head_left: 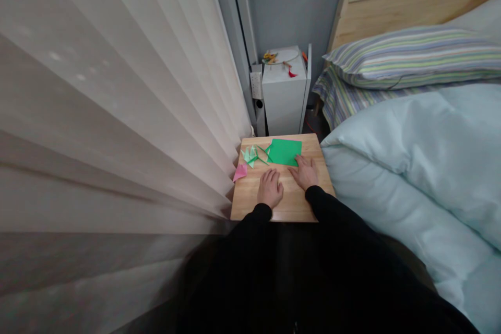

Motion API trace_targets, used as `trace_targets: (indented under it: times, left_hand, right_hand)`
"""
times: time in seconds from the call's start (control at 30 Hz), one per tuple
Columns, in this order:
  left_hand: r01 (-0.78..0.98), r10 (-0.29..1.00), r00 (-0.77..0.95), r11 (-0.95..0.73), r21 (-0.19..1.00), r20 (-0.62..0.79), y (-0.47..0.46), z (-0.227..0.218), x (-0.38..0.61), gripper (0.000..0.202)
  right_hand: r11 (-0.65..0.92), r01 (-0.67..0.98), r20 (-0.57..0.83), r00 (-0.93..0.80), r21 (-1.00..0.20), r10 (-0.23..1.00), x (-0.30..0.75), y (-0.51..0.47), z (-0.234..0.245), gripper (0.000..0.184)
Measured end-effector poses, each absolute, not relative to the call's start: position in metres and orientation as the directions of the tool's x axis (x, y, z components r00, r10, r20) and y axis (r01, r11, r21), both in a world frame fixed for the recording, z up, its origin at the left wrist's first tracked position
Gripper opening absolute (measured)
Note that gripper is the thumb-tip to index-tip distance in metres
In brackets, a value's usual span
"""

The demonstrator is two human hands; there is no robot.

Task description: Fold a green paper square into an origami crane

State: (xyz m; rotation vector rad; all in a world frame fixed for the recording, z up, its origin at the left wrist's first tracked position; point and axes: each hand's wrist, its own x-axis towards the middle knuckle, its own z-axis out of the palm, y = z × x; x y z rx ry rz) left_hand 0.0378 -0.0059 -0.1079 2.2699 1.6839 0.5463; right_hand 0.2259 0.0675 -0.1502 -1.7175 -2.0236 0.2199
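A small wooden table (pixel 250 207) stands in front of me. My left hand (pixel 270 188) lies palm down on the bare wood near the middle, fingers loosely together, holding nothing. My right hand (pixel 305 171) rests flat with its fingertips on the near corner of a green paper sheet (pixel 285 150). Left of the sheet lie several folded light-green paper pieces (pixel 254 155). A pink folded paper (pixel 240 171) sits at the table's left edge.
A pleated white curtain (pixel 117 115) hangs close along the left. A bed with a pale blue duvet (pixel 422 167) and striped pillow (pixel 415 55) borders the right. A white cabinet (pixel 284 88) with small items on top stands behind the table.
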Motion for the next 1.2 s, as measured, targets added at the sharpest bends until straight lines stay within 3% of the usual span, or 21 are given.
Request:
trace_targets:
  times: [0.43, 0.6, 0.83, 1.2]
  left_hand:
    - [0.85, 0.934, 0.24, -0.333, 0.409, 0.263, -0.002, -0.121, 0.036, 0.046]
    - [0.84, 0.927, 0.253, -0.352, 0.413, 0.277, -0.001, -0.122, 0.037, 0.046]
    - [0.845, 0.927, 0.253, -0.351, 0.403, 0.276, -0.001, -0.122, 0.04, 0.046]
    - [0.846, 0.924, 0.245, -0.352, 0.401, 0.294, -0.002, -0.121, 0.04, 0.046]
  right_hand:
    - [0.26, 0.821, 0.314, -0.105, -0.508, 0.944, 0.221, 0.068, -0.152, 0.026]
    - [0.27, 0.812, 0.313, -0.114, -0.517, 0.943, 0.225, 0.069, -0.155, 0.026]
    - [0.249, 0.805, 0.317, -0.081, -0.538, 0.945, 0.228, 0.07, -0.157, 0.04]
    - [0.251, 0.8, 0.311, -0.086, -0.544, 0.947, 0.253, 0.068, -0.114, 0.016]
